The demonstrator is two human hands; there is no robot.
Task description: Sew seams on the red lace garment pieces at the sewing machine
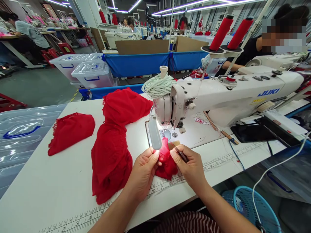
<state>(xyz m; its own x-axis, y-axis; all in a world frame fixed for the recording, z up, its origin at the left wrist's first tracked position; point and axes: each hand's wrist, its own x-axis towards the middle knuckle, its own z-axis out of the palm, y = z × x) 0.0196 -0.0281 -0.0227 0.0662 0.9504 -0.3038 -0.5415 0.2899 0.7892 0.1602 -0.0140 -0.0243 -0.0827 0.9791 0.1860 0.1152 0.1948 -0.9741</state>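
Observation:
Just in front of the sewing machine [194, 97], my left hand [144, 171] pinches a small red fabric piece [167, 166] between thumb and fingers. My right hand [190, 165] is closed at the piece's other side, with a dark slim tool [181, 152] in its fingers. Whether that tool is snips or tweezers, I cannot tell. The machine's needle area is lit, right above the fabric. Left of my hands lies a pile of red fabric pieces [110, 158], and a single red fabric piece [73, 131] rests farther left.
A wooden-handled tool [230, 138] and a black phone-like slab [247, 133] lie right of the machine bed. Red thread cones [221, 32] stand behind it. A blue basket [255, 207] is below the table's front edge. A co-worker [257, 48] sits at the back right.

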